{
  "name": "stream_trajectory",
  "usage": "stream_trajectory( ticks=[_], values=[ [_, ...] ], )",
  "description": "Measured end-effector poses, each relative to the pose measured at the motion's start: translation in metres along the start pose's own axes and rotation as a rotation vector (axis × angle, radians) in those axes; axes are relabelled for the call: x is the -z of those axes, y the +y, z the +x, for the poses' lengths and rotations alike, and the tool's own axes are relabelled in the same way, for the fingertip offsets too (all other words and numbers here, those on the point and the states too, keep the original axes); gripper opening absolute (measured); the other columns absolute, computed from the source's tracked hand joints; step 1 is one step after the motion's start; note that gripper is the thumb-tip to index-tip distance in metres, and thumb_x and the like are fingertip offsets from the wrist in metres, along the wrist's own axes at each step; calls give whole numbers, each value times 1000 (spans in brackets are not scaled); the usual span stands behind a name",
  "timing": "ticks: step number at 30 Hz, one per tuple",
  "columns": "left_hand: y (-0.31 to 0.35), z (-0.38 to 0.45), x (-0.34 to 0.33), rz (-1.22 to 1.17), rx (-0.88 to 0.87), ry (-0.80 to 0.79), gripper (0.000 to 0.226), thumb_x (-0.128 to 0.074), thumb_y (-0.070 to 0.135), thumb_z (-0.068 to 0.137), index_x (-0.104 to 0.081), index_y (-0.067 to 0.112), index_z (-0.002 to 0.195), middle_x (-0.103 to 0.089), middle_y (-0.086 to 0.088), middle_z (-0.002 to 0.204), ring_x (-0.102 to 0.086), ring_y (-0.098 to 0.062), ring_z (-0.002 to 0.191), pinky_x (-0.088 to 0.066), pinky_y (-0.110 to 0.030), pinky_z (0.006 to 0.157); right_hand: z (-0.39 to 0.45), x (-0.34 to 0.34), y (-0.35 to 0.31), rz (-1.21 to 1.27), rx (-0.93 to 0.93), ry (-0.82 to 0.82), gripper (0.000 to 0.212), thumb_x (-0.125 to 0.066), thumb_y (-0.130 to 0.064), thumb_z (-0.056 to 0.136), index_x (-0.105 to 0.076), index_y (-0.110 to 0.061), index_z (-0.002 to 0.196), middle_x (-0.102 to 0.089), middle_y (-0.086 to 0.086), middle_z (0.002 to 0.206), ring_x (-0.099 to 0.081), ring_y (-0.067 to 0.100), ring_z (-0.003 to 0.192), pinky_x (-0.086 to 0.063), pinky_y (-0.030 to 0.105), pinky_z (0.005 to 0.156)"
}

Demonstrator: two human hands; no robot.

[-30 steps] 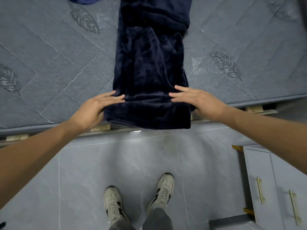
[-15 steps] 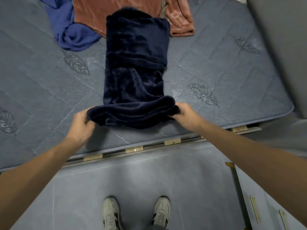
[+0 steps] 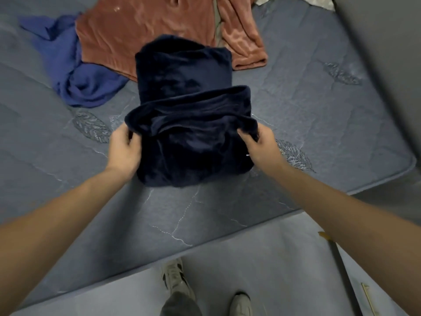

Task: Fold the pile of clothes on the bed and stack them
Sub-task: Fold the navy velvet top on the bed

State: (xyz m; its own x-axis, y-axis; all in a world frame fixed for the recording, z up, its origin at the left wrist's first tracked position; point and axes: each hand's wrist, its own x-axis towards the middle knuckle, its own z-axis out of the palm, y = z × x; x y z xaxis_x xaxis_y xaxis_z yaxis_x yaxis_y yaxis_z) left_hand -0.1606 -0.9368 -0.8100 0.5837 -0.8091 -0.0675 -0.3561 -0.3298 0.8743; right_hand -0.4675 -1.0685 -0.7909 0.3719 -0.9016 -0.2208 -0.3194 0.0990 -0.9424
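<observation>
Fingers (image 3: 131, 139) of the left hand (image 3: 124, 149) are curled round one side of the dark navy garment (image 3: 193, 137), and the right hand (image 3: 257, 145) pinches the opposite side the same way, so the near end of the plush cloth is lifted between them and doubled toward the far end. That far part of the garment lies flat on the mattress (image 3: 319, 115), its top edge just touching the rust-coloured garment (image 3: 145, 30) behind it. A blue garment (image 3: 75, 71) sits crumpled to the left of that, partly under the rust one.

I'd judge this as the middle of a lengthwise fold: the lifted half has yet to be laid down. The next move calls for carrying both corners forward evenly and setting them square on the far edge, then smoothing the thick pile flat. Whether the hidden under-layer is bunched I cannot tell from here. The two other pieces look unfolded, so the stack has barely begun
</observation>
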Motion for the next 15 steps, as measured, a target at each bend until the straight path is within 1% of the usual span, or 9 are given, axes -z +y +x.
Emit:
stream_trajectory(
  ticks=[3,5,6,7,9,10,12,13,15],
  values=[
    [12,24,-2,19,43,-61,37,-55,28,108,-49,20,73,-47,10,66,-33,0,63,-34,-30,57,11,-4,-1,-101,-98,29,8,-63,-24,105,-69,-21,107,-77,0,101,-74,17,97,-64,44,75],
    [14,24,-1,20,100,-97,44,-55,32,109,-47,18,68,-46,13,62,-35,1,59,-35,-32,58,9,-8,2,-73,-189,37,10,-63,-23,104,-71,-16,102,-77,7,100,-74,24,99,-64,47,76],
    [13,19,-1,-25,156,-118,46,-54,34,109,-48,13,68,-49,11,64,-39,-2,62,-37,-33,62,5,-9,4,-39,-234,45,12,-64,-22,104,-71,-14,100,-77,7,97,-74,23,95,-64,45,72],
    [12,13,0,-84,223,-140,48,-54,36,109,-50,7,71,-49,3,68,-43,-9,68,-37,-34,65,1,-9,6,-23,-267,55,14,-65,-22,103,-72,-12,96,-76,4,91,-73,18,88,-63,41,67],
    [8,-5,3,-181,337,-175,48,-55,38,108,-55,1,79,-45,-6,75,-40,-19,73,-35,-41,67,-9,-8,13,-51,-295,62,21,-67,-18,101,-68,-7,83,-67,-5,77,-63,9,72,-52,28,59],
    [6,-15,4,-215,382,-192,51,-55,39,108,-56,-3,80,-46,-8,77,-40,-21,75,-35,-42,68,-15,-7,16,-67,-306,56,24,-68,-17,100,-66,-8,78,-61,-9,72,-57,6,68,-47,26,57],
    [1,-32,5,-254,455,-216,59,-54,39,108,-54,-14,82,-50,-10,80,-43,-23,77,-36,-42,71,-25,-6,21,-78,-343,35,24,-68,-18,99,-64,-12,77,-55,-10,69,-52,4,64,-41,25,54],
    [-2,-39,5,-253,481,-217,60,-54,39,108,-54,-16,83,-50,-9,80,-43,-23,76,-36,-42,70,-28,-6,23,-78,-362,32,24,-68,-20,100,-64,-13,78,-53,-8,69,-50,5,63,-39,26,53],
    [-7,-51,4,-202,505,-198,58,-54,39,108,-51,-8,74,-44,-6,71,-38,-21,68,-33,-38,64,-32,-9,28,-91,-383,59,31,-69,-26,100,-58,-14,73,-47,-8,64,-46,7,59,-35,25,48]
  ],
)
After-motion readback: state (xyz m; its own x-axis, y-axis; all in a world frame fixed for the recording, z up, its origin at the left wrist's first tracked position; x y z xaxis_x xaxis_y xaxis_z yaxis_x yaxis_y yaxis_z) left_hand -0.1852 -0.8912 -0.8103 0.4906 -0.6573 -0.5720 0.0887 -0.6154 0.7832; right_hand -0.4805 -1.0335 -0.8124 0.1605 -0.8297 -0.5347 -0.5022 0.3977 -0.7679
